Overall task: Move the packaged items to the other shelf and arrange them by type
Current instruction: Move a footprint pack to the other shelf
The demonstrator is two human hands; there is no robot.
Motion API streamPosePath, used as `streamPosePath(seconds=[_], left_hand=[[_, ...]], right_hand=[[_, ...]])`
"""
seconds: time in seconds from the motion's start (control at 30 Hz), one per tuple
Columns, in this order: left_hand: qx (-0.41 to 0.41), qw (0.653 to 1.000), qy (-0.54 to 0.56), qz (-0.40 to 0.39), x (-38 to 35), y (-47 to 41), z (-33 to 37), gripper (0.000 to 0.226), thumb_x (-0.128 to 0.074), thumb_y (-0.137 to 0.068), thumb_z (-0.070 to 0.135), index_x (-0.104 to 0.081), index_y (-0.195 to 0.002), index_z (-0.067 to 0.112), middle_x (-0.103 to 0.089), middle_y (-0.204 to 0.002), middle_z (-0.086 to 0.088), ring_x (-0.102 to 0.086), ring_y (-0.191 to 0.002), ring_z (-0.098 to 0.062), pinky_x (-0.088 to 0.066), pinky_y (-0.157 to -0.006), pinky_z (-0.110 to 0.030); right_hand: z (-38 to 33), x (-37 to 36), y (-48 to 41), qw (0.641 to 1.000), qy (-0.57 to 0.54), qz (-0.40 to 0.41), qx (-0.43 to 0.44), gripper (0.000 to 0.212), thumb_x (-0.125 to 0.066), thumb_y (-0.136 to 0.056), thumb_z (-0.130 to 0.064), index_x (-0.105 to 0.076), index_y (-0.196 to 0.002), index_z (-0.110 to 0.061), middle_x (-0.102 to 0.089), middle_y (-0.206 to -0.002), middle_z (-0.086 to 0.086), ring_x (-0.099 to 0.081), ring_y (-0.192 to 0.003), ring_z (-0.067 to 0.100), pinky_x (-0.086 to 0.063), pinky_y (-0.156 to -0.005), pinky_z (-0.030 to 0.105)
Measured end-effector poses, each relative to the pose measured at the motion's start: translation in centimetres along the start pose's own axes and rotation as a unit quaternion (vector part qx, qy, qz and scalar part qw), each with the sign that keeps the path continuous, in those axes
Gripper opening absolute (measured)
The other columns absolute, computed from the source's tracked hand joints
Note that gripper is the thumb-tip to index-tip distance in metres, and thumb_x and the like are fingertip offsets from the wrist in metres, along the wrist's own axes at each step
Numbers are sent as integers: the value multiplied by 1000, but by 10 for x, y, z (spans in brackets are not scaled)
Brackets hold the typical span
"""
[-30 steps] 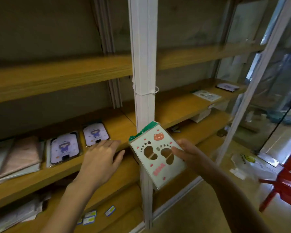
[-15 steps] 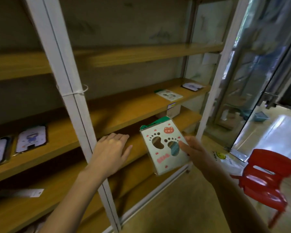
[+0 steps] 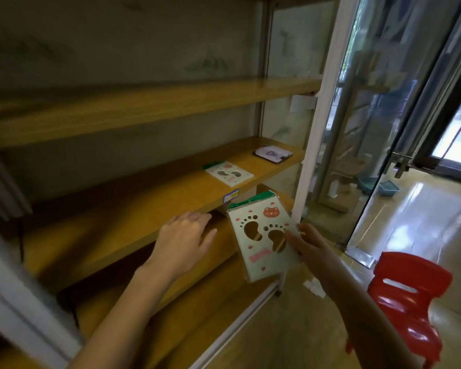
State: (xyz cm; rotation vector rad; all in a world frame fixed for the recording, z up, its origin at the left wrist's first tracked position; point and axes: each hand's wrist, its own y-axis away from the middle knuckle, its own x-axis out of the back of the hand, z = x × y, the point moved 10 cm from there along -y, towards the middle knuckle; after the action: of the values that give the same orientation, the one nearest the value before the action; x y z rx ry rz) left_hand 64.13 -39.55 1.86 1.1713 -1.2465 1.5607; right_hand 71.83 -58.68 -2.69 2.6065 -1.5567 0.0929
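Swinging rightward, I am now facing the other shelf [image 3: 171, 198], my right hand [image 3: 308, 243] keeping its closed grip on the paw-print packet [image 3: 261, 235] near its shelved twin [image 3: 228, 173], left hand [image 3: 186, 237] hanging open and empty.

The shelf [image 3: 149, 209] boards are showing a matt, wood-grain finish, framed by a white painted metal post [image 3: 320, 123]. The held package [image 3: 261, 235] is gleaming in clear, glossy plastic wrap over printed card. The red chair [image 3: 405, 294] is shining as smooth moulded plastic, and the floor [image 3: 423, 222] is reflecting light glossily.
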Motion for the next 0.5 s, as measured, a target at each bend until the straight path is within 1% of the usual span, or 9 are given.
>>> streamPosePath(seconds=[0.07,0.17,0.27,0.4,0.5], left_hand=[[9,1000,0,-4,-6,-31,0,44,-33,-96,44,-39,-135,25,-48,-138,3,-42,-126,-12,-35,-103,-32],[27,1000,-10,-4,-13,-75,-5,44,-32,-96,46,-38,-135,26,-47,-139,3,-41,-128,-14,-33,-105,-32],[42,999,-24,1,-20,-113,-15,45,-31,-96,46,-39,-134,26,-48,-137,3,-43,-126,-13,-33,-105,-33],[75,996,-41,-10,-32,-150,-32,46,-29,-96,47,-35,-137,26,-45,-140,3,-40,-128,-12,-30,-106,-32],[106,993,-41,-18,-39,-164,-45,47,-29,-96,47,-34,-138,27,-43,-141,4,-38,-130,-13,-28,-108,-32]], right_hand=[[-2,11,-35,1000,1,-4,-8,18,-46,-95,-22,-51,-109,-12,-65,-98,5,-67,-81,11,-55,-62,22],[-9,20,-88,1000,6,-15,-15,21,-45,-96,-20,-49,-111,-7,-65,-94,4,-66,-78,10,-53,-57,19],[-7,23,-143,999,9,-33,-20,27,-48,-95,-24,-48,-116,-7,-67,-99,11,-69,-83,18,-57,-65,26],[-5,14,-201,996,31,-79,-10,32,-47,-96,-27,-49,-117,-3,-67,-100,14,-71,-75,15,-55,-57,21],[-4,7,-233,994,31,-100,-16,26,-46,-97,-26,-48,-115,-8,-68,-93,8,-71,-68,11,-53,-54,20]])
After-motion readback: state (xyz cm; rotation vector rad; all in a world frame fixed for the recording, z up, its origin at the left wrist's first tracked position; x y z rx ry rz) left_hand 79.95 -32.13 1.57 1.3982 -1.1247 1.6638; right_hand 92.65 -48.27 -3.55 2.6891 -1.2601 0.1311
